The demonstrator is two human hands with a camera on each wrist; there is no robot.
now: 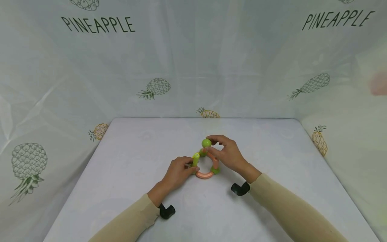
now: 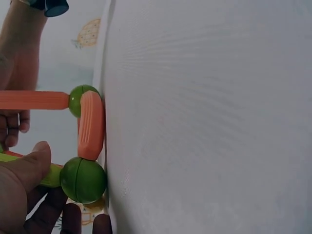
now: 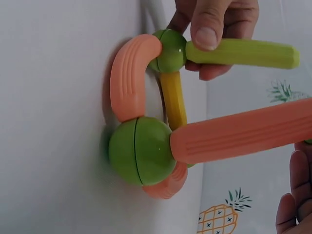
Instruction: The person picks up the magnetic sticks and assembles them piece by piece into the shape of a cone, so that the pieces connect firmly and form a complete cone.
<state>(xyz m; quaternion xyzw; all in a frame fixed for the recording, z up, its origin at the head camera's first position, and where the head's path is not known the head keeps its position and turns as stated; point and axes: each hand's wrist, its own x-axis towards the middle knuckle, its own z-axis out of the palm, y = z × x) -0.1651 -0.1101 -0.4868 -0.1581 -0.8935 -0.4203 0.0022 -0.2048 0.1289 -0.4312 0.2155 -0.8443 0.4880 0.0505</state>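
On the white table stands a toy frame of green balls (image 3: 141,151) joined by orange curved rods (image 3: 126,78) and a yellow rod (image 3: 173,100). A lime-green rod (image 3: 243,52) rises from one lower ball, and my left hand (image 1: 178,171) pinches it near its base between thumb and fingers. From another ball rises a straight orange rod (image 3: 243,131). My right hand (image 1: 228,153) holds a raised green ball (image 1: 206,143) at the back of the frame, with thumb and fingertips at its right side. In the right wrist view most of that ball is cut off.
Behind the white table (image 1: 145,141) hangs a pale cloth (image 1: 226,60) printed with pineapples. Black wrist cameras stick out under both sleeves, the left one (image 1: 167,212) and the right one (image 1: 240,189).
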